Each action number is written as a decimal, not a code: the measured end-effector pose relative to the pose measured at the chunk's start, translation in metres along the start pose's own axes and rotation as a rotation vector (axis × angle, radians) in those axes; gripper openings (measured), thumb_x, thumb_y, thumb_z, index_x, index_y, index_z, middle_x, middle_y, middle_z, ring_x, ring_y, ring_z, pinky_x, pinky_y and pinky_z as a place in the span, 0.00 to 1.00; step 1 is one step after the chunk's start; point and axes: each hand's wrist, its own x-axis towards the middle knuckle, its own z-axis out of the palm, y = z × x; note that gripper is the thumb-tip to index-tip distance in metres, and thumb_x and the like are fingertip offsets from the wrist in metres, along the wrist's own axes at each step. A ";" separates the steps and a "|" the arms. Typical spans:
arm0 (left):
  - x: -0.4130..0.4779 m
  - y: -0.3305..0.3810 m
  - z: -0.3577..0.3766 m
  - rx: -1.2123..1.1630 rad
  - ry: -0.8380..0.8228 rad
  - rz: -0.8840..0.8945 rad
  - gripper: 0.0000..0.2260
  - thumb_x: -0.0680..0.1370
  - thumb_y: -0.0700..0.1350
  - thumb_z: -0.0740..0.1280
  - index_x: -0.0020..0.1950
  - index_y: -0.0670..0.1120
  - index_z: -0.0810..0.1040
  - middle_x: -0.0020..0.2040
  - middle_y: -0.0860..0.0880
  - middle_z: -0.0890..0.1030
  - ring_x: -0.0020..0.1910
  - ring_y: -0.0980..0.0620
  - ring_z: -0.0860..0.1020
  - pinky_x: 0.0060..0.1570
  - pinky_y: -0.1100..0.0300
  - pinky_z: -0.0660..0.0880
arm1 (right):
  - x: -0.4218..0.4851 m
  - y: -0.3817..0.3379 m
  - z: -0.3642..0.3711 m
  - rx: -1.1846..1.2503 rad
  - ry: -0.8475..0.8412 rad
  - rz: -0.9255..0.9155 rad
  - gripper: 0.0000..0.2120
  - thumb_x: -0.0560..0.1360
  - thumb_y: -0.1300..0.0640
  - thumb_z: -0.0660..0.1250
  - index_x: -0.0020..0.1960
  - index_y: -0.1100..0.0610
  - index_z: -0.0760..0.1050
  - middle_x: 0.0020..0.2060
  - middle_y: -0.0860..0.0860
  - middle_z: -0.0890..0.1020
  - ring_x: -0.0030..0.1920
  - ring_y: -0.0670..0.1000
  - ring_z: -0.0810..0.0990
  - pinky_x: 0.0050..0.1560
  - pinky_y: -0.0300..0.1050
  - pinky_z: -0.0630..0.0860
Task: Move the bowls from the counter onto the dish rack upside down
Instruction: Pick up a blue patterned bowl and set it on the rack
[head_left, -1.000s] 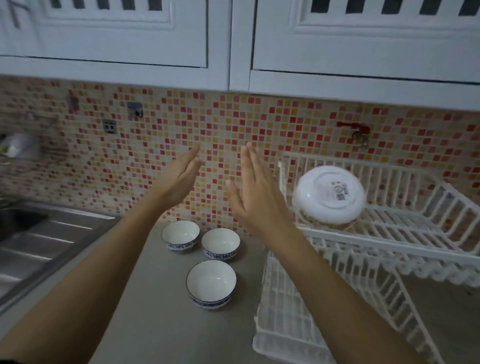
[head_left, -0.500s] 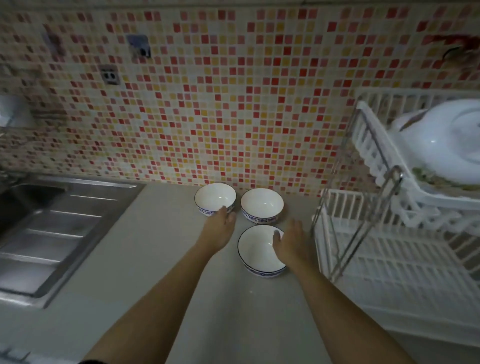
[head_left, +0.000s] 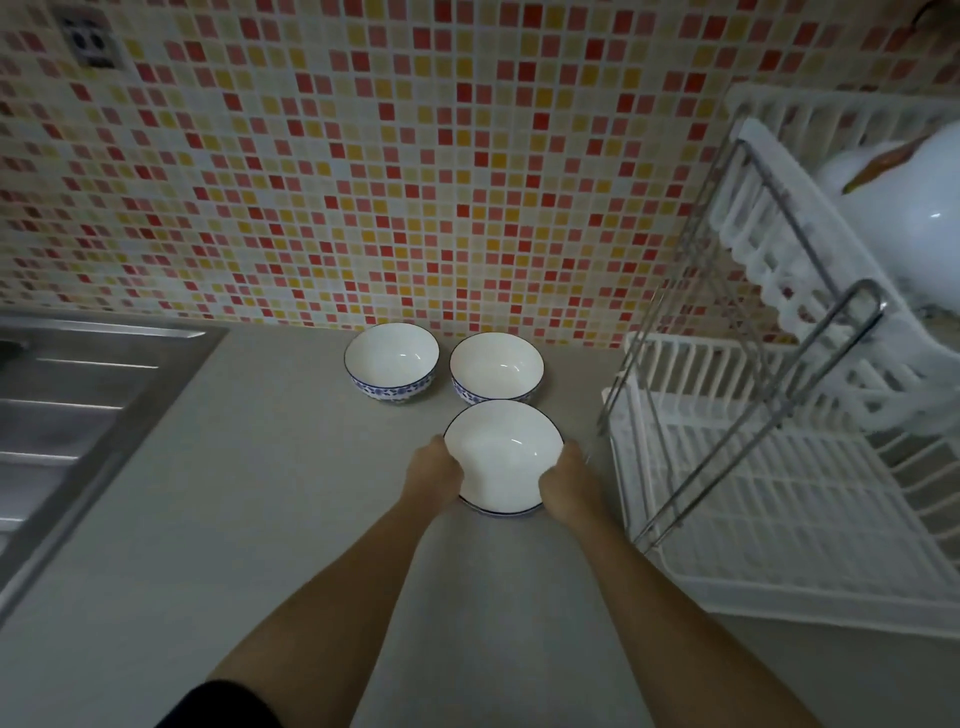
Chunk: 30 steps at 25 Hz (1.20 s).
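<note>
Three white bowls with blue patterned outsides stand upright on the grey counter (head_left: 270, 519). The near bowl (head_left: 503, 447) is gripped on both sides: my left hand (head_left: 435, 475) wraps its left rim and my right hand (head_left: 567, 480) holds its right rim. Behind it stand the far left bowl (head_left: 391, 359) and the far right bowl (head_left: 496, 367), both untouched. The white two-tier dish rack (head_left: 769, 499) stands to the right, with a large white bowl (head_left: 914, 208) upside down on its upper tier.
A steel sink and drainboard (head_left: 67, 415) fill the left side. A mosaic tile wall (head_left: 363, 182) runs behind the bowls, with a socket (head_left: 88, 41) at the top left. The rack's metal frame leg (head_left: 748, 415) slants close to my right hand.
Both hands dropped from in front of the wall to the counter. My left hand shifted from the far left bowl to the near bowl, and both hands now grip it.
</note>
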 end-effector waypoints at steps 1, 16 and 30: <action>-0.003 0.003 -0.008 -0.025 0.013 0.022 0.14 0.76 0.34 0.55 0.60 0.34 0.71 0.58 0.33 0.77 0.57 0.34 0.77 0.56 0.47 0.76 | -0.007 -0.008 -0.006 0.018 0.007 -0.031 0.22 0.69 0.62 0.56 0.63 0.54 0.66 0.58 0.57 0.77 0.57 0.62 0.76 0.54 0.49 0.74; -0.175 0.171 -0.225 -0.422 0.575 0.698 0.12 0.72 0.43 0.57 0.40 0.39 0.77 0.34 0.36 0.77 0.34 0.39 0.75 0.32 0.54 0.69 | -0.188 -0.152 -0.245 0.301 0.265 -0.684 0.15 0.76 0.65 0.54 0.61 0.56 0.60 0.52 0.53 0.71 0.52 0.53 0.73 0.40 0.43 0.74; -0.283 0.386 -0.088 -0.661 -0.203 0.946 0.24 0.76 0.67 0.49 0.51 0.54 0.76 0.42 0.55 0.83 0.40 0.58 0.82 0.51 0.50 0.77 | -0.156 0.039 -0.484 0.468 0.326 -0.811 0.23 0.79 0.65 0.57 0.69 0.44 0.61 0.56 0.49 0.75 0.53 0.54 0.77 0.52 0.59 0.80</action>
